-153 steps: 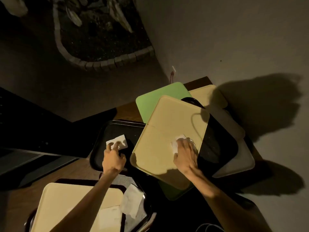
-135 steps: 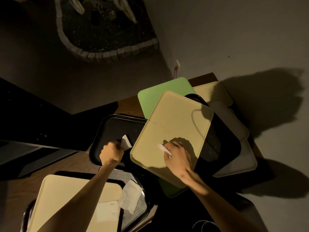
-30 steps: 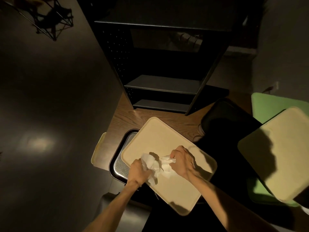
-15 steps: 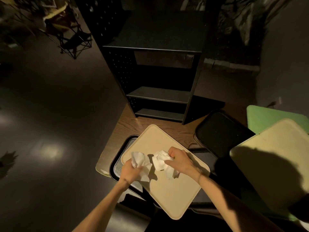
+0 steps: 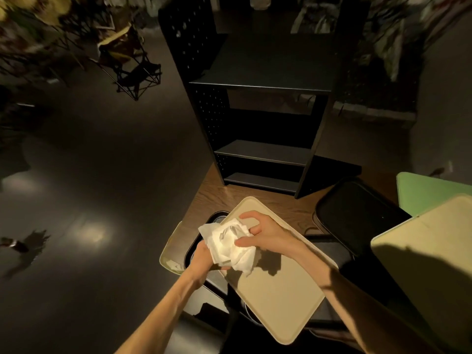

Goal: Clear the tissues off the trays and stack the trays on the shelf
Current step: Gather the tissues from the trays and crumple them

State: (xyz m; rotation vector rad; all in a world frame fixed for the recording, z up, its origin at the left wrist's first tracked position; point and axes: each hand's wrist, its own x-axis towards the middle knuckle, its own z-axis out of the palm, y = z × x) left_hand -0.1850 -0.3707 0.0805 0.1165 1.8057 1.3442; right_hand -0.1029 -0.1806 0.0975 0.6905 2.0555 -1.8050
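Observation:
A crumpled bundle of white tissues (image 5: 229,245) is held above a beige tray (image 5: 275,284) that lies on the wooden table (image 5: 212,198). My left hand (image 5: 203,254) grips the bundle from below and the left. My right hand (image 5: 265,233) curls over it from the right, thumb underneath. The beige tray sits on a dark tray (image 5: 217,215) and partly covers it. Farther right lie a black tray (image 5: 357,213), a green tray (image 5: 429,190) and another beige tray (image 5: 429,256). A black shelf unit (image 5: 263,152) stands at the table's far end, and I see nothing on its shelves.
A pale tray edge (image 5: 169,249) sticks out past the table's left side. The dark floor (image 5: 89,187) spreads to the left, with a folding chair (image 5: 130,65) in the far corner. A wall rises at the right.
My two hands, each holding tissue half a second ago, have come together into one bundle lifted above the beige tray. The view has tilted up toward the shelf.

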